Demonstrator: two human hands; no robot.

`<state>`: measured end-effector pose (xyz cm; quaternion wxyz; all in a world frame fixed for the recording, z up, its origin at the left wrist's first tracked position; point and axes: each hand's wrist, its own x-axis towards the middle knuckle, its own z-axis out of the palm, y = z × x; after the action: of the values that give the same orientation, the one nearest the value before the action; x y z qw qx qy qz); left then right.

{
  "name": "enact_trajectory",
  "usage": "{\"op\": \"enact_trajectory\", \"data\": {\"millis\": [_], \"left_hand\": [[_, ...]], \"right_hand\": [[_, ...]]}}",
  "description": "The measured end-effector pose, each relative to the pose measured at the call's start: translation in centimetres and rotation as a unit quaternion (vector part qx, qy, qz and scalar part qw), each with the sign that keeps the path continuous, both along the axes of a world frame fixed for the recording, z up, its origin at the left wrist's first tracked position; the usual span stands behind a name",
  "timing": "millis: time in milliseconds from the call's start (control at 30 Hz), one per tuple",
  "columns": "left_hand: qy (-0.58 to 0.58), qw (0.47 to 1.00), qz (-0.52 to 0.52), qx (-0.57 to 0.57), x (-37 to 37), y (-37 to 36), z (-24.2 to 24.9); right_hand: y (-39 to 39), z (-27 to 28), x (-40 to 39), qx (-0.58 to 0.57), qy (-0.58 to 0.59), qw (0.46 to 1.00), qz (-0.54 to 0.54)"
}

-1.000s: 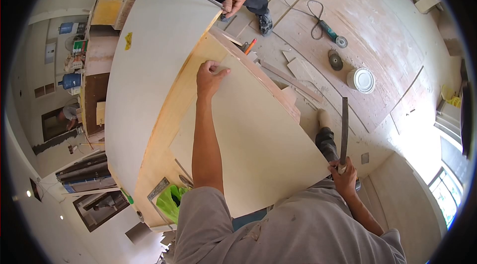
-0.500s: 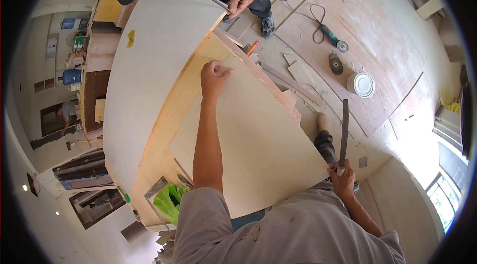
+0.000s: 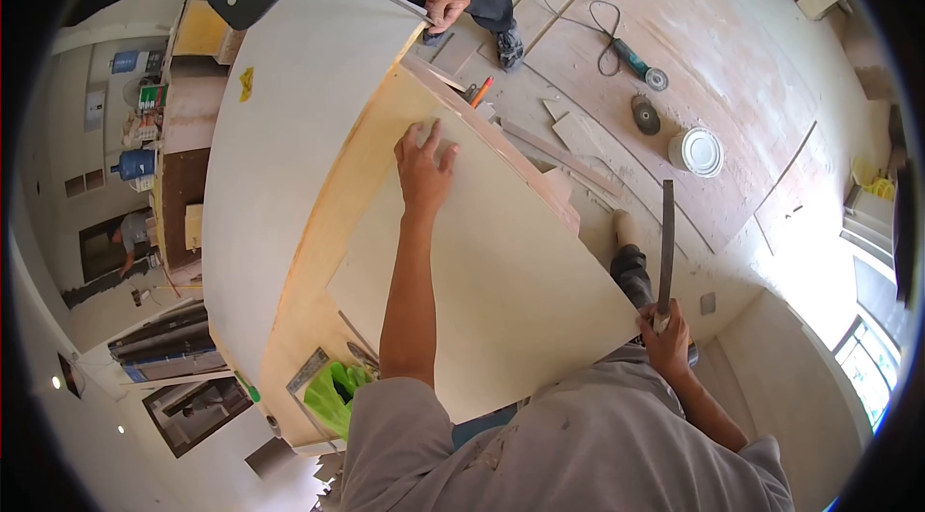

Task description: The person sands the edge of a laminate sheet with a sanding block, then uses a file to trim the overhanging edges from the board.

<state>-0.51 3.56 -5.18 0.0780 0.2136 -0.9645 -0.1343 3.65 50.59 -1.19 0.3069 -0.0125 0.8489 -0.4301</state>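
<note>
Largest item: pinkish board (image 3: 742,50), flat on the floor at far right. Next in size: curved white panel (image 3: 279,127) along the left, with yellow patch (image 3: 247,84) toward the far end. Then pale sheet (image 3: 501,271) at centre, directly beneath the left hand.

Bright green bag (image 3: 332,394): near left, beside the pale sheet. White lidded can (image 3: 698,152) and, farther off, corded angle grinder (image 3: 634,59): both on the pinkish board.

Flat dark tool (image 3: 668,233), apparently a file: near right, blade directed far. Right hand (image 3: 667,341): fingers closed around the pale handle, just beside the right corner of the sheet.

Left hand (image 3: 424,175): fingers spread wide, nothing held; contact with the sheet, cannot tell. Change: fingers uncurled from a near-pinching pose of half a second ago. Probable meaning: feeling or steadying the sheet rather than gripping.

Co-worker's hand (image 3: 446,0): far, at the corner of the curved white panel.

Smaller: dark disc (image 3: 647,114) beside the can; orange marker (image 3: 483,91) farther left.

Brands and writing: none legible; green carton (image 3: 151,98) at far left too small to read.
</note>
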Motion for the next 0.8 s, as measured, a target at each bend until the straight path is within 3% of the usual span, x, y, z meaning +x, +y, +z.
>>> {"op": "enact_trajectory", "data": {"millis": [800], "left_hand": [[-0.085, 0.995, 0.021, 0.043, -1.2, -0.4, 1.8]], "right_hand": [[0.4, -0.4, 0.6, -0.017, 0.027, 1.0, -0.002]]}}
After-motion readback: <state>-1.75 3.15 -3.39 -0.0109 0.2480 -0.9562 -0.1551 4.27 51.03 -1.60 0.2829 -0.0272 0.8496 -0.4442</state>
